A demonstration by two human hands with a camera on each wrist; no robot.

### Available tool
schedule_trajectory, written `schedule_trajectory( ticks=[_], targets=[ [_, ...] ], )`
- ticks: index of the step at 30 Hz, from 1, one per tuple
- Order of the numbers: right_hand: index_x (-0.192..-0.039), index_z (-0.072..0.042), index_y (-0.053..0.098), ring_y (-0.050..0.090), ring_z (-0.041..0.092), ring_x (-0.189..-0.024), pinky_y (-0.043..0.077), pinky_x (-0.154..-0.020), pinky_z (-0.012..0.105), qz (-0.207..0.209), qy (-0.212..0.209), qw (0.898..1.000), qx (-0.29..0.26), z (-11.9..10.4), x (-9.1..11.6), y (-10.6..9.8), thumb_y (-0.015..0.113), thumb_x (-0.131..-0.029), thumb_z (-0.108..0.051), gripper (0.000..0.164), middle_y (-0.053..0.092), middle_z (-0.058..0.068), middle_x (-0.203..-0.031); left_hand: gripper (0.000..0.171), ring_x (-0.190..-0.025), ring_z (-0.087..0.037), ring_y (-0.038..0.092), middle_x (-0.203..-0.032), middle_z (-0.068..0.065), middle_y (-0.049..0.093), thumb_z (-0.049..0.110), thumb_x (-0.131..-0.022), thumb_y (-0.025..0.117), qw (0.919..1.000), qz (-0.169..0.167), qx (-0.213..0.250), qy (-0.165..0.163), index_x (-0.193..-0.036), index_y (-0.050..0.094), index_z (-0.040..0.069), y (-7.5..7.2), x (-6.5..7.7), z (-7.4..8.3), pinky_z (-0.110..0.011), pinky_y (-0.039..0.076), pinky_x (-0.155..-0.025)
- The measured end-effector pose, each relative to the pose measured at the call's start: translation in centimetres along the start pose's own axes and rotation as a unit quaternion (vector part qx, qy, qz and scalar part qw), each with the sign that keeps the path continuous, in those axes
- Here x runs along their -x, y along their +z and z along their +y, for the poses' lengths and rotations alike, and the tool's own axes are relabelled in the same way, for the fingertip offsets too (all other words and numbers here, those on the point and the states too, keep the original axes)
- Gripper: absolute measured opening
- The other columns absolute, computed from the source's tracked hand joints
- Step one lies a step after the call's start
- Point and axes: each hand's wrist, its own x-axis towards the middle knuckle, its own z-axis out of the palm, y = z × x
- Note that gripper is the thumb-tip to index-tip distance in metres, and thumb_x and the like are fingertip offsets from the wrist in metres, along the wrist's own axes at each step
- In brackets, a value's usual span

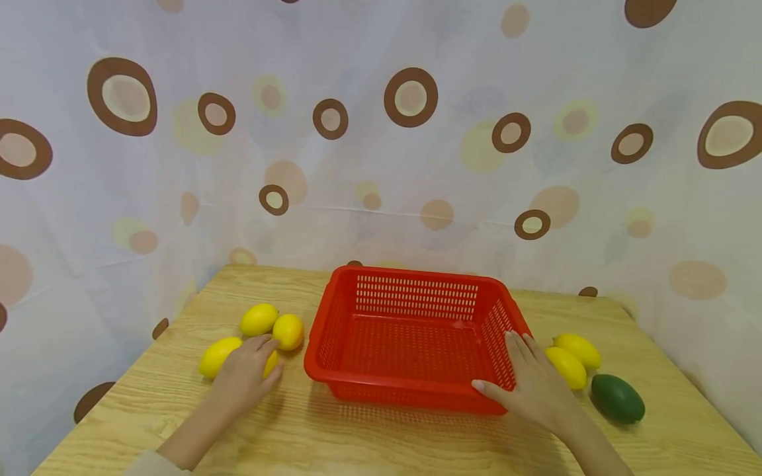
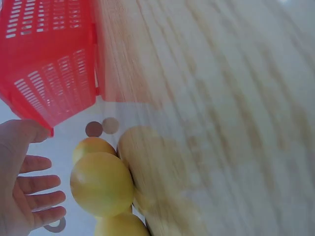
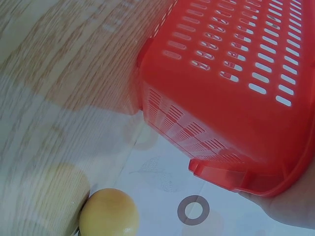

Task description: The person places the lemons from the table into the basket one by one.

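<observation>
A red perforated plastic basket (image 1: 405, 390) stands on the wooden table with nothing inside it. My right hand (image 1: 538, 390) rests on its right front corner, fingers extended over the side rim and thumb at the front rim. On the left, my left hand (image 1: 247, 370) hovers over a yellow lemon (image 1: 271, 365), partly hiding it. In the left wrist view its fingers are spread and apart from the lemons (image 2: 102, 184). Around that hand lie another lemon (image 1: 219, 357), one farther back (image 1: 258, 320) and a rounder yellow fruit (image 1: 288, 332).
Right of the basket lie two lemons (image 1: 577, 350) (image 1: 567, 367) and a dark green oval fruit (image 1: 618, 398). A patterned curtain (image 1: 369, 158) hangs behind and beside the table (image 1: 369, 449).
</observation>
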Motion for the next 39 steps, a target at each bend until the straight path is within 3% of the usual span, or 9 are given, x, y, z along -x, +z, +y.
schedule_trajectory(
  ticks=[20, 39],
  targets=[
    [-0.140, 0.013, 0.026, 0.020, 0.048, -0.135, 0.021, -0.108, 0.062, 0.005, 0.000, 1.000, 0.003, -0.1, 0.2, 0.2, 0.052, -0.080, -0.065, 0.101, 0.026, 0.030, -0.147, 0.051, -0.093, -0.036, 0.061, -0.105, -0.023, 0.062, 0.020, -0.064, 0.083, 0.9979, -0.019, -0.062, 0.004, -0.105, 0.063, -0.003, 1.0, 0.7, -1.7, -0.044, 0.054, -0.072],
    [-0.140, 0.014, 0.023, 0.019, 0.049, -0.136, 0.019, -0.109, 0.062, 0.004, -0.004, 1.000, -0.001, -0.1, 0.1, 0.2, 0.052, -0.081, -0.064, 0.102, 0.022, 0.031, -0.148, 0.054, -0.095, -0.037, 0.059, -0.106, -0.025, 0.060, 0.011, -0.060, 0.084, 0.9966, -0.057, -0.058, 0.012, -0.107, 0.060, -0.001, 0.7, 0.8, -1.9, -0.043, 0.054, -0.071]
  ],
)
